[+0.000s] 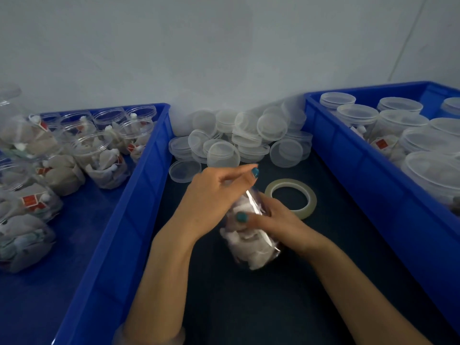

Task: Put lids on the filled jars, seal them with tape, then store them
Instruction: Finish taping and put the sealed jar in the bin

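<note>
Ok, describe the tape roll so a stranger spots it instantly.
Find the dark tabletop between the left crate and right crate, both blue. The tape roll lies flat beside the right hand, nearer than the lid pile. Its neighbours are closed discs; it is an open, yellowish ring.

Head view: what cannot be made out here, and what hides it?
All in the head view:
The top of the jar is covered by the left hand; lid on or off, I cannot tell.
The tape roll is partly hidden by the right hand, which grips the jar.
The filled jars in the left bin are blurred and cut by the left edge.
The right bin is cut by the right edge.
</note>
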The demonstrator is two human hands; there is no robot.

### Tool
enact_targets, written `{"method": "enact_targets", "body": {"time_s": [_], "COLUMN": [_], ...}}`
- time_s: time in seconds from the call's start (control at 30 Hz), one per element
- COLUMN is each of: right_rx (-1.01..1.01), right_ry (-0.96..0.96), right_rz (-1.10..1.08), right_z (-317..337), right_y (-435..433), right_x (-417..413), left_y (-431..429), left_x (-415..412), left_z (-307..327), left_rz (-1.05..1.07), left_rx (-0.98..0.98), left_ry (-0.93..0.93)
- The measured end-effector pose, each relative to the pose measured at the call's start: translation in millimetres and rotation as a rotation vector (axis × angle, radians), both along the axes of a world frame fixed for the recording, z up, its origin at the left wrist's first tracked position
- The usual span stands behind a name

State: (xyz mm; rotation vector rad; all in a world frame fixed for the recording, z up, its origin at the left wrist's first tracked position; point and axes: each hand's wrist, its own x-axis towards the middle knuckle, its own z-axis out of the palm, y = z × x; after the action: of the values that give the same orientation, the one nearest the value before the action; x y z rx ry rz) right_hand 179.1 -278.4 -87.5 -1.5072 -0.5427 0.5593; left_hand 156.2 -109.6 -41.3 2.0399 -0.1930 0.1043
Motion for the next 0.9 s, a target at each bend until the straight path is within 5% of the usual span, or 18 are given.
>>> {"method": "enact_targets", "body": {"time_s": [0.2,0.47,0.9], "right_rx": [-0.233,0.295,0.451], "right_ry": [-0.28,0.342,0.44], "right_rz": [-0.246,0.186,0.265], "right_z": [-5,-3,-7], "right_y": [10,6,2], "right_x": [-9,-9,-8], "left_y": [-2,15,8], "left_x": [3,-11,-9], "left_z": [-7,-4,-15], "left_rz": [0.148,-0.2,-0.262], "left_rx": [0.05,-0.294,-0.448], "left_ry": [0.019,-0.025,-0.136]}}
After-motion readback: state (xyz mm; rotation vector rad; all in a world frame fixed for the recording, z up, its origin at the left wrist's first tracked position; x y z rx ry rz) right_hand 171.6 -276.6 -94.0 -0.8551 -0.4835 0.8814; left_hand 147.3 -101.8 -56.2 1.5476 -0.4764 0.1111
